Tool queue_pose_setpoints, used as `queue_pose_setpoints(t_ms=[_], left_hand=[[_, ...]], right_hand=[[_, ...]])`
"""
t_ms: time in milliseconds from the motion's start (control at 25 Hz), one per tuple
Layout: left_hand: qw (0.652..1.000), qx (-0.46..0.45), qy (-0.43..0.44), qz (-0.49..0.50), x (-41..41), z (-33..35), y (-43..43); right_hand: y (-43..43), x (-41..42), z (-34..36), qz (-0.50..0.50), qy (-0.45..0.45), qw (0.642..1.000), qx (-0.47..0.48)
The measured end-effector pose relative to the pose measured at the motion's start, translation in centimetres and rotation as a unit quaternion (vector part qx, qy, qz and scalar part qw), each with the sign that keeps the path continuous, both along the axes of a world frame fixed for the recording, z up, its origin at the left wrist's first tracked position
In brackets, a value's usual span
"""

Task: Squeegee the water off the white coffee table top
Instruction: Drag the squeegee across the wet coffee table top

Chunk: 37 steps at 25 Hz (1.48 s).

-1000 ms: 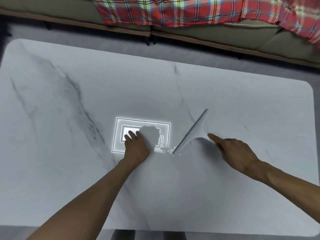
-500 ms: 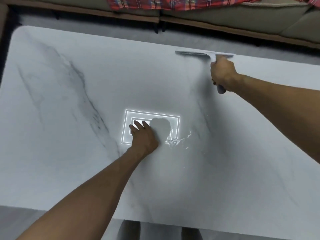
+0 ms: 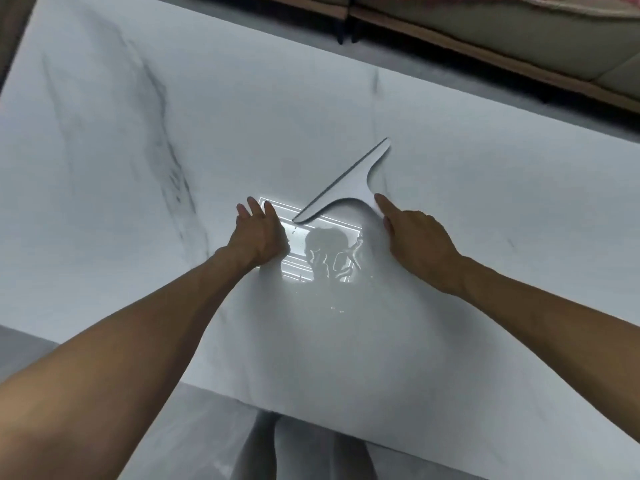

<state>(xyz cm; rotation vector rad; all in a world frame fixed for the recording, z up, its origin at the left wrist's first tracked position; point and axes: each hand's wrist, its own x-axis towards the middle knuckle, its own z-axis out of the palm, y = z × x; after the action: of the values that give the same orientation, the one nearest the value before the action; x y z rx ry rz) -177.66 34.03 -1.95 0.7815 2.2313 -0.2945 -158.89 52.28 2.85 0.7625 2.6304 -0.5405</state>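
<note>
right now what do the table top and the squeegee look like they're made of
Table top: looks like polished marble or a marble-look slab, white with grey veins, glossy enough to mirror a ceiling light through the water. Squeegee: one smooth pale grey piece, probably matte plastic or silicone; the right hand holds its handle.

You are looking at one white coffee table top [image 3: 485, 271], marked by grey veining. One squeegee [image 3: 349, 188] is lying on it, made up of one long blade and one short handle. Two bare hands are showing: one left hand [image 3: 258, 233] and one right hand [image 3: 414, 237], each joined to one bare forearm, two forearms in all. One patch of water [image 3: 329, 258] is glistening between the hands, and one bright rectangular light reflection [image 3: 294, 209] is showing in it. One sofa [image 3: 519, 32] is running along the far edge.
</note>
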Motion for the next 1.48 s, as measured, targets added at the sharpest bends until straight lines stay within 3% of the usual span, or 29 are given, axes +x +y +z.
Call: queue_pose_setpoints(t_ms=[120,240,360,480,640,720,880,1080,1320,1480], left_hand=[[1.0,0.022,-0.009,0.01,0.1,0.2,-0.4],[0.995,0.091,-0.027,0.038,-0.4,1.0,-2.4],[0.992,0.111,0.003,0.061,0.2,2.2,-6.1],[0.995,0.053,0.03,0.074,2.1,2.7,-9.3],[0.998,0.011,0.008,0.067,2.2,1.2,-11.4],[0.996,0.015,-0.01,0.082,2.1,1.4,-11.4],[0.998,0.031,-0.011,0.056,1.9,1.8,-11.3],[0.998,0.008,-0.048,0.05,1.3,2.3,-11.6],[0.999,-0.006,-0.04,0.016,2.2,3.0,-11.4],[0.988,0.109,-0.018,0.11,2.3,2.9,-12.5]], right_hand=[[0.2,5.9,2.0,0.061,-0.062,0.996,0.005],[0.8,7.5,4.8,0.04,-0.095,0.995,-0.003],[2.3,3.1,5.6,-0.059,-0.037,0.997,-0.02],[4.7,-5.8,3.8,-0.228,0.009,0.972,-0.055],[2.9,-13.5,0.9,-0.304,0.005,0.951,-0.052],[-0.8,-13.7,0.4,-0.245,0.013,0.969,-0.031],[-7.3,-7.7,0.4,-0.021,0.021,0.999,-0.041],[-7.5,3.1,1.2,0.068,-0.058,0.996,-0.03],[-2.9,11.7,4.1,0.063,-0.119,0.991,0.024],[-2.2,13.0,5.6,0.022,-0.071,0.997,0.021]])
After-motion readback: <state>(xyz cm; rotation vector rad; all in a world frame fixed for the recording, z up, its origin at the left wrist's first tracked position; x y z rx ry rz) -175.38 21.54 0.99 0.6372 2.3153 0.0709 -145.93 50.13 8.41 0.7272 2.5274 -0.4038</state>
